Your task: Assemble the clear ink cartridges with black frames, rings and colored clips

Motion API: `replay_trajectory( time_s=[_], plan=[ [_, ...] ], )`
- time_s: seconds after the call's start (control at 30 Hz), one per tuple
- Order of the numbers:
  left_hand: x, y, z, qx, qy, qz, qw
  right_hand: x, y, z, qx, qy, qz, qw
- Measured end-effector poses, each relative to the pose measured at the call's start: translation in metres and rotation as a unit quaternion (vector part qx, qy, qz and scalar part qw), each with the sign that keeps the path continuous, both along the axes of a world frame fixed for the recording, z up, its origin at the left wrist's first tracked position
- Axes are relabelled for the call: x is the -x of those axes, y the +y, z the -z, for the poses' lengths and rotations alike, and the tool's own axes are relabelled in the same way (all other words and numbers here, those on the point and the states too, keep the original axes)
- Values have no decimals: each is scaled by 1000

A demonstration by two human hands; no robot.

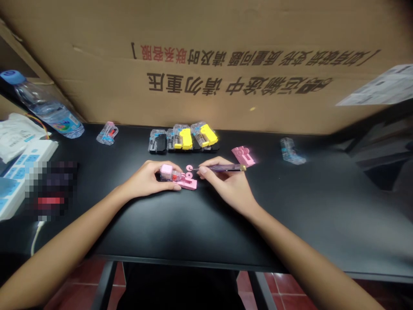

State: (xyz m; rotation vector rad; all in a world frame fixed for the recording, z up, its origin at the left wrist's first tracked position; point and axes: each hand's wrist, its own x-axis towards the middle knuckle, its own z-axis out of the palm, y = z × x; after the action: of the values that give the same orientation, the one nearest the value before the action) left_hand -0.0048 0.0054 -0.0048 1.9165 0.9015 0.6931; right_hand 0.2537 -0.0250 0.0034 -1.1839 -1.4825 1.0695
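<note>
My left hand [149, 178] is closed around a small pink-and-clear plastic device [167, 172] just above the black table. A pink cover piece [189, 183] with a rectangular slot and round lobes extends from its right end; whether the two are joined I cannot tell. In my right hand [230, 185] is a slim screwdriver [227, 167] with a dark purple handle and a gold end cap. Its thin shaft points left, and the tip is at the round pink lobes. Another pink cover piece [243, 156] lies on the table beyond my right hand.
Clear devices with black parts [158, 142] and yellow parts [183, 138] lie grouped at the back. Single clear devices lie at back left [107, 133] and right [292, 151]. A water bottle [48, 107] and power strip [32, 163] are left; a cardboard wall [206, 107] stands behind.
</note>
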Motion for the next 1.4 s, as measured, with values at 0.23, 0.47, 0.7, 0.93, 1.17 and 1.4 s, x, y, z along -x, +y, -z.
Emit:
replay_trajectory(
  time_s=[0.23,0.47,0.7,0.93,1.17,1.4],
  plan=[
    [0,1,1,-6,-3,-5,1000,-7,6,9,-1,-49,-19,999],
    [1,1,-1,-7,9,13,1000,-7,6,9,-15,-84,-14,996],
    [1,0,-3,-22,15,32,999,-5,5,8,-15,-86,-14,996],
    [3,-1,-5,-66,-4,-26,997,-5,4,8,-28,-120,-23,992],
    [6,1,-5,-56,3,12,998,-8,6,6,-39,-127,8,991],
    [5,1,-2,-46,25,18,998,-5,-7,-8,-64,-58,-73,994]
  ],
)
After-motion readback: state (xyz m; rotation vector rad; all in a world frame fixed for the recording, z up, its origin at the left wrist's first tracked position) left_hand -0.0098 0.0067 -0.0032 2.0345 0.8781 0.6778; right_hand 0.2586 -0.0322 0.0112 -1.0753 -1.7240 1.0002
